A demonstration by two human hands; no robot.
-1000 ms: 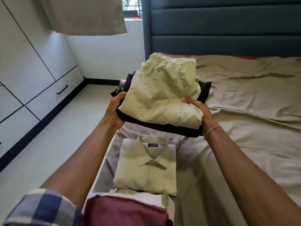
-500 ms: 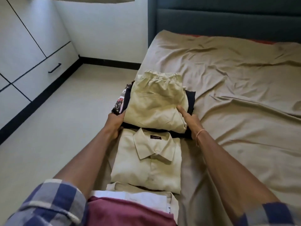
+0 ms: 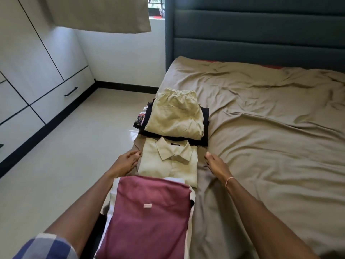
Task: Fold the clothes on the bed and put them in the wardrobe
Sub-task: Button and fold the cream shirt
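Three folded piles lie in a row along the bed's left edge. Farthest is a stack topped by cream trousers [image 3: 176, 114] over dark clothes [image 3: 204, 128] and a patterned piece [image 3: 140, 117]. In the middle lies a folded cream collared shirt [image 3: 170, 161]. Nearest me is a maroon garment [image 3: 149, 215] on white folded cloth. My left hand [image 3: 127, 160] hovers at the cream shirt's left side, fingers loosely curled, holding nothing. My right hand [image 3: 214, 162] is at the shirt's right side, resting low over the sheet, fingers relaxed.
The bed [image 3: 270, 137] has a wrinkled tan sheet and a teal padded headboard [image 3: 252, 30]. White wardrobe doors and drawers [image 3: 37, 71] with a black handle line the left wall. Pale tiled floor [image 3: 74, 156] lies between. A curtain [image 3: 100, 14] hangs above.
The trouser-topped stack, held up in both hands earlier, now lies on the bed beyond the cream shirt. Both hands have let go and drawn back beside the shirt.
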